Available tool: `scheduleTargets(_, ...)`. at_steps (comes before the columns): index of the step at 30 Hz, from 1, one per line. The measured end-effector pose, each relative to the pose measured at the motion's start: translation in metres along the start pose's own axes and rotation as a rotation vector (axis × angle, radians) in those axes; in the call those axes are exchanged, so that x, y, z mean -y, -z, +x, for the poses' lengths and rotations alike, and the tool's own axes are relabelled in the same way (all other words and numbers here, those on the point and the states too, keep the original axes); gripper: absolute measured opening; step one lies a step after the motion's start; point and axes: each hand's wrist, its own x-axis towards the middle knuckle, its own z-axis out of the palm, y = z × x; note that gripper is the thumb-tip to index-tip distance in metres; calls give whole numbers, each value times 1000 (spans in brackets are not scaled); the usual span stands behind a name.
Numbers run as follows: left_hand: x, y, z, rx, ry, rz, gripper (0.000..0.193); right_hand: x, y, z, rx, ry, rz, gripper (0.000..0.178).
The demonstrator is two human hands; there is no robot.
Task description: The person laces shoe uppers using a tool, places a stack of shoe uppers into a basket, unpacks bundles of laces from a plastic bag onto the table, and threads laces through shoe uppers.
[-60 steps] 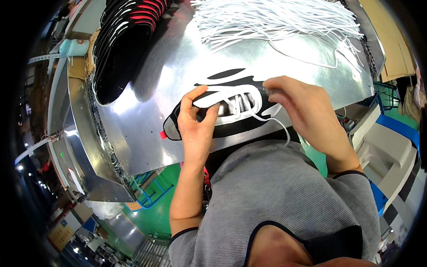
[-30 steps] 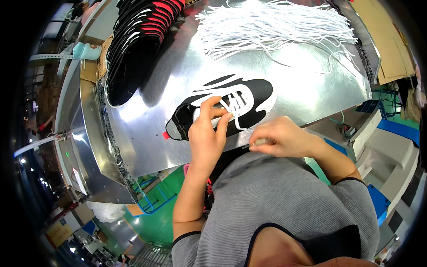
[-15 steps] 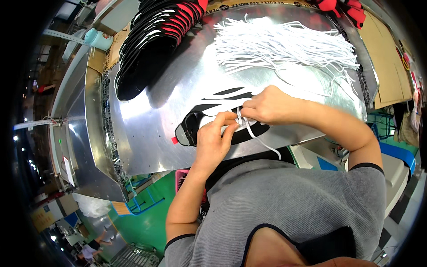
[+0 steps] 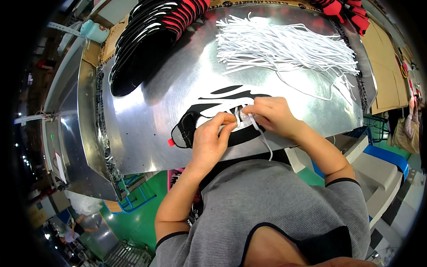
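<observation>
A black-and-white shoe upper point(image 4: 244, 135) lies flat on the metal table, its grey heel end with a red tab pointing left. White shoelace point(image 4: 264, 138) runs through its middle opening, and one loose end hangs toward the table's near edge. My left hand point(image 4: 210, 139) has thumb and forefinger pinched on the lace at the opening. Just right of it, my right hand point(image 4: 273, 116) grips the lace between closed fingers, close over the upper. The exact fingertip contact is partly hidden by the fingers.
A bundle of white laces point(image 4: 284, 46) is spread at the table's far right. Stacked black, white and red uppers point(image 4: 147, 49) stand at the far left. A raised metal rim point(image 4: 91, 111) borders the left side. More red-and-black pieces point(image 4: 351, 13) sit at the far right corner.
My right hand has come slightly nearer to me and its forearm has swung inward. My left hand stays at the opening. The whole view has shifted a little.
</observation>
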Motion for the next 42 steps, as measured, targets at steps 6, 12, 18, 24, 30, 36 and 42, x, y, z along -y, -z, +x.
scheduleTargets(6, -7, -1, 5, -163, -34, 84, 9, 61, -7, -51, 316, 152, 151, 18)
scheduleTargets(12, -15, 4, 6, -320, -309, 362, 5, 68, 26, -56, 134, -425, 865, 27)
scheduleTargets(18, -11, 9, 13, -389, -451, 472, 9, 83, 62, -27, 470, 172, 1373, 23)
scheduleTargets(24, -39, 10, 9, -382, -733, 570, 19, 46, 21, -3, -286, -493, 487, 16)
scheduleTargets(30, -61, 19, 5, -404, -867, 610, 27, 56, 22, 6, 212, -409, 1524, 31)
scheduleTargets(36, -69, 20, 2, -387, -793, 463, 23, 89, -10, 4, 211, -64, 2496, 29)
scheduleTargets(42, -46, 23, 8, -370, -680, 442, 15, 103, 23, -45, 162, -825, 1375, 19)
